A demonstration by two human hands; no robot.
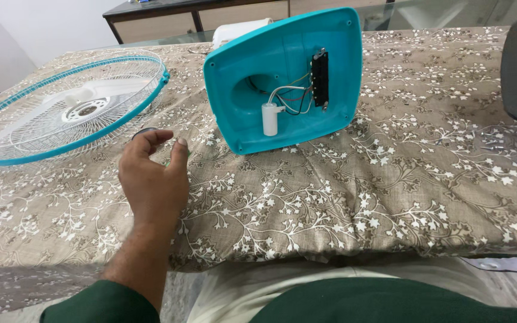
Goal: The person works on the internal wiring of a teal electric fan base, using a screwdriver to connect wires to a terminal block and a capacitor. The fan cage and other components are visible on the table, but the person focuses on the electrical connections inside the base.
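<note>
reaching out over the patterned cloth (360, 197), the left hand (154, 179) is seen with thumb and forefinger curved towards each other, the grip loosely open and nothing clearly held. a small dark round piece (141, 132) is partly hidden behind the fingertips (181, 142) — what it is cannot be made out. a hint of green beside the thumb is too small to tell. just beyond the hand, a teal fan base (282, 84) is stood tilted on the tabletop, its hollow underside shown, with a white cylinder (270, 118), a black strip (320, 78) and thin wires inside. a teal-rimmed wire fan guard (61, 113) is laid at the left, cut off by the edge. the right hand is not in view. no labels can be seen.
</note>
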